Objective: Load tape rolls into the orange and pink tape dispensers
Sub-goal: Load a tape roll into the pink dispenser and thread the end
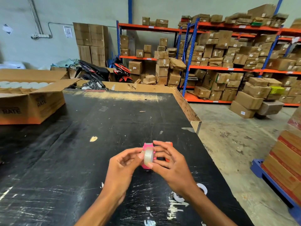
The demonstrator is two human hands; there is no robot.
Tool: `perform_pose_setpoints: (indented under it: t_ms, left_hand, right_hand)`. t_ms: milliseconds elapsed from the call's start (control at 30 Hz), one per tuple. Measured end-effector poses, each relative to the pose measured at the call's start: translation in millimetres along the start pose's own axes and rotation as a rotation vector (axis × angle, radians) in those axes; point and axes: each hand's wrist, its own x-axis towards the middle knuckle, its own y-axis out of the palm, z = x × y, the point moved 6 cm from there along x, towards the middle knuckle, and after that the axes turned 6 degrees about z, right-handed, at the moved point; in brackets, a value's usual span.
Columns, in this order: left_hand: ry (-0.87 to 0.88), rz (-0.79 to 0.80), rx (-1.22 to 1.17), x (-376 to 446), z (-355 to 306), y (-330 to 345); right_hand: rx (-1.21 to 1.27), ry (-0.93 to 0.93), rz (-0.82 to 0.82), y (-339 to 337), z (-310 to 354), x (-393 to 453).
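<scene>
The open cardboard box (31, 103) at the far left of the desk (91, 160) carries the dark printed letters "RATE" 2 times: once on its front face and once on the side face turned toward the desk's middle. Labels on the shelved cartons and the wall papers are too small to read.
</scene>
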Motion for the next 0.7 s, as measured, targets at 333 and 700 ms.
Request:
perform_pose_setpoints:
  t_ms: [333, 700]
  left_hand:
    - [-0.025, 0.083, 0.020, 6, -1, 5]
    - [0.009, 0.206, 0.179, 8, -8, 7]
  right_hand:
    - [-0.032, -0.016, 0.012, -5, 7, 1]
    - [-0.074, -0.006, 0.022, -15, 9, 4]
